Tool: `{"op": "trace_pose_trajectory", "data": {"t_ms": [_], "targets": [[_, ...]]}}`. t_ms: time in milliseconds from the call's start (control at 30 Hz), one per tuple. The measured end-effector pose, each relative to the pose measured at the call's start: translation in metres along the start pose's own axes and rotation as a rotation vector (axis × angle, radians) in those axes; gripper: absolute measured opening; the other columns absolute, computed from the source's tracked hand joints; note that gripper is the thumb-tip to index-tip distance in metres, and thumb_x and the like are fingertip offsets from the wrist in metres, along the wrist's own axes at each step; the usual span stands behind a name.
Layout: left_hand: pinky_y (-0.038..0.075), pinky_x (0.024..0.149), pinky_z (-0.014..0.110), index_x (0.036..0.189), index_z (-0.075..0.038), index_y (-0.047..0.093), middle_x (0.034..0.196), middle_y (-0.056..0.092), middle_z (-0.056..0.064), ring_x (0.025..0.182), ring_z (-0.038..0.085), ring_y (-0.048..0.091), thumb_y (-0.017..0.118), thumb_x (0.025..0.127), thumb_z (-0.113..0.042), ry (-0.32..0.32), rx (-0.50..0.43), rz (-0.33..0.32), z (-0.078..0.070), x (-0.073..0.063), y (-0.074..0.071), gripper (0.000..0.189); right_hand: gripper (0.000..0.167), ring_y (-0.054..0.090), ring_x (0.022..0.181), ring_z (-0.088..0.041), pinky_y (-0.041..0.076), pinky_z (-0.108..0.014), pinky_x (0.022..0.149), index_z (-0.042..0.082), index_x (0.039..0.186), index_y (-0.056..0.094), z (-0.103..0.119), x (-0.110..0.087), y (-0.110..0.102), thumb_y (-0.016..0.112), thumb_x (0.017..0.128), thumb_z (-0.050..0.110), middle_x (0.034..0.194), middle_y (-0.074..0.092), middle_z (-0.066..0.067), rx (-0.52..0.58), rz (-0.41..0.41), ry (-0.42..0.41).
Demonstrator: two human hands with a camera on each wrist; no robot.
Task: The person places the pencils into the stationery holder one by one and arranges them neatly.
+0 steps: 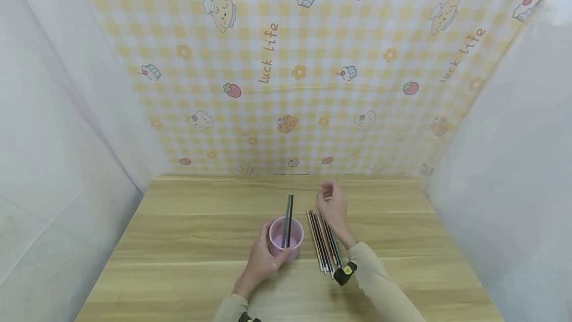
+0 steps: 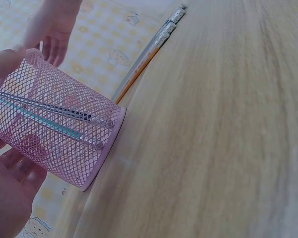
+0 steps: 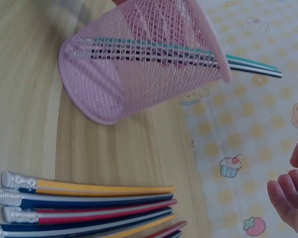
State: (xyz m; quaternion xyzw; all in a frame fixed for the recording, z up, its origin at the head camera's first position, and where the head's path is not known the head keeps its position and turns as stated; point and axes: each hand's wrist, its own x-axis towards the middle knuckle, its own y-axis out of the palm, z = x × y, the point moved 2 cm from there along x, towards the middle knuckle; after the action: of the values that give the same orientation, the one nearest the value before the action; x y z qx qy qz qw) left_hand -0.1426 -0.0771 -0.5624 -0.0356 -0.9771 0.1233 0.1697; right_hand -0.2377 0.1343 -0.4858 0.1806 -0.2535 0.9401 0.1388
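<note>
A pink mesh pencil cup (image 1: 297, 237) stands upright on the wooden table, and my left hand (image 1: 261, 257) grips its side, thumb near the rim. Inside lean a teal pencil (image 3: 253, 63) and a black-and-white striped one (image 3: 258, 71), eraser ends down. Right of the cup lies a row of several pencils (image 1: 317, 242), their eraser ends toward me; the right wrist view shows yellow, blue and red ones. Over the far end of that row is my right hand (image 1: 334, 207), fingers loosely curled, holding nothing.
The wooden table (image 1: 187, 242) reaches back to a yellow checked cloth (image 1: 295, 98) with cartoon prints. White sheets hang at the left (image 1: 58, 138) and right (image 1: 509, 163). Dark bands with cameras (image 1: 344, 275) sit at the wrists.
</note>
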Motion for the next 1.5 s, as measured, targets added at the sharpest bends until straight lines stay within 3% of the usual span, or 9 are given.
{"op": "trace_pose_trajectory", "data": {"t_ms": [200,367,533,733,1000,1267,1433,1500], "targets": [[0.046,0.109,0.059,0.147,-0.014,0.044,0.139,0.059,0.008,0.125,0.031,0.059,0.09,0.075,-0.022,-0.027,-0.028,-0.006,0.001,0.001,0.002,0.086,0.018,0.067,0.079,-0.027,0.06,-0.029,0.068,-0.001,0.102,0.065,-0.017,0.001,-0.002,0.061,0.085,-0.002,0.09,0.069,-0.016,-0.043,0.003,0.023],[0.044,0.108,0.066,0.148,-0.006,0.043,0.139,0.058,0.018,0.125,0.039,0.058,0.089,0.074,-0.011,-0.042,-0.027,-0.015,-0.004,0.001,0.004,0.087,0.02,0.068,0.08,-0.03,0.061,-0.034,0.07,-0.004,0.103,0.064,-0.031,-0.001,-0.004,0.061,0.084,-0.005,0.091,0.068,-0.018,-0.051,0.004,0.051],[0.044,0.107,0.067,0.146,0.006,0.041,0.138,0.056,0.028,0.124,0.046,0.056,0.087,0.074,-0.006,-0.037,-0.057,0.0,-0.025,0.0,-0.001,0.086,0.022,0.067,0.081,-0.03,0.061,-0.037,0.072,-0.006,0.105,0.063,-0.044,-0.003,-0.002,0.061,0.083,-0.005,0.091,0.068,-0.019,-0.101,0.026,0.084],[0.048,0.104,0.063,0.143,0.01,0.043,0.135,0.058,0.028,0.119,0.047,0.059,0.087,0.074,-0.007,0.006,-0.041,0.006,-0.042,0.001,-0.006,0.083,0.023,0.065,0.079,-0.03,0.059,-0.039,0.07,-0.008,0.104,0.063,-0.055,-0.01,-0.002,0.063,0.08,-0.006,0.089,0.068,-0.02,-0.172,0.064,0.087],[0.045,0.106,0.066,0.144,0.009,0.042,0.136,0.057,0.029,0.122,0.047,0.057,0.087,0.073,-0.006,-0.01,-0.075,-0.001,-0.042,0.0,-0.006,0.085,0.027,0.066,0.084,-0.029,0.06,-0.039,0.073,-0.005,0.107,0.063,-0.066,-0.021,0.0,0.068,0.081,-0.003,0.094,0.069,-0.019,-0.206,0.141,0.191],[0.045,0.106,0.066,0.144,0.01,0.042,0.136,0.057,0.029,0.122,0.047,0.057,0.087,0.074,-0.007,-0.012,-0.064,0.002,-0.043,0.0,-0.007,0.085,0.026,0.066,0.085,-0.029,0.06,-0.038,0.073,-0.005,0.107,0.062,-0.072,-0.027,-0.001,0.065,0.081,-0.004,0.096,0.067,-0.019,-0.218,0.2,0.254],[0.046,0.104,0.065,0.143,0.011,0.042,0.135,0.058,0.029,0.12,0.048,0.058,0.087,0.074,-0.009,0.0,-0.045,-0.004,-0.042,0.0,-0.006,0.084,0.026,0.063,0.079,-0.026,0.057,-0.036,0.068,-0.006,0.102,0.063,-0.073,-0.029,-0.002,0.065,0.076,-0.006,0.09,0.066,-0.016,-0.258,0.219,0.231],[0.046,0.105,0.065,0.144,0.01,0.042,0.136,0.057,0.029,0.121,0.048,0.057,0.086,0.074,-0.008,0.001,-0.041,-0.01,-0.035,0.0,-0.004,0.084,0.024,0.061,0.076,-0.025,0.055,-0.034,0.065,-0.006,0.1,0.062,-0.074,-0.029,-0.001,0.064,0.076,-0.006,0.087,0.065,-0.015,-0.293,0.23,0.216]]}}
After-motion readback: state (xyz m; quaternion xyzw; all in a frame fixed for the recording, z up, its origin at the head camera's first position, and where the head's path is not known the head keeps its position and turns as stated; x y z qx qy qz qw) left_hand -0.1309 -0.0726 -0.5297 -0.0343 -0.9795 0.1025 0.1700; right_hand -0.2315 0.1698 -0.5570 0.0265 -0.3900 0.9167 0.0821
